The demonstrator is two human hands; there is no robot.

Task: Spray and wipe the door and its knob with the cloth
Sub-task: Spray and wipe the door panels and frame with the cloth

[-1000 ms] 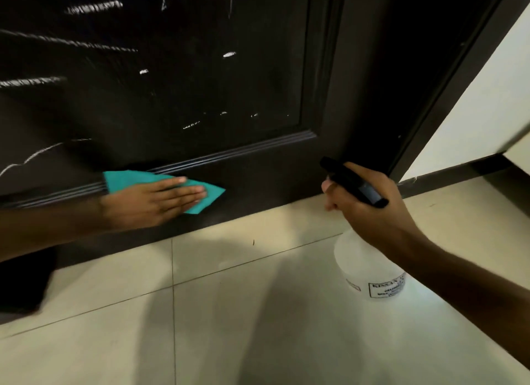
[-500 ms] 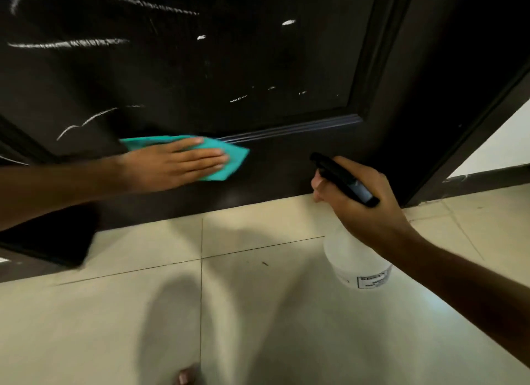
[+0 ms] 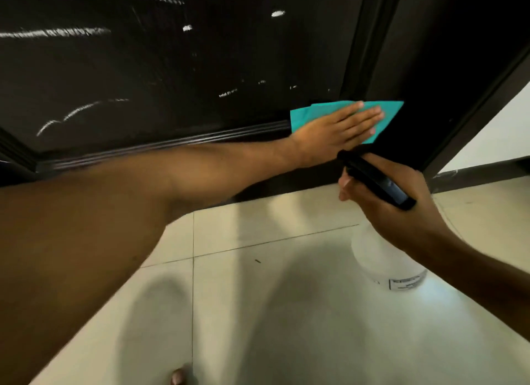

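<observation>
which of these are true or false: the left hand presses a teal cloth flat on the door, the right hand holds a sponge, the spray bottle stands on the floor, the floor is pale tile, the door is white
1. The left hand presses a teal cloth flat on the door. True.
2. The right hand holds a sponge. False: it grips a spray bottle by its black head.
3. The spray bottle stands on the floor. False: it hangs from the right hand, above the floor.
4. The floor is pale tile. True.
5. The door is white. False: it is dark, with light streaks.

Spray bottle (image 3: 387, 258) label (image 3: 405, 283): print too blurred to read; no other text.
</observation>
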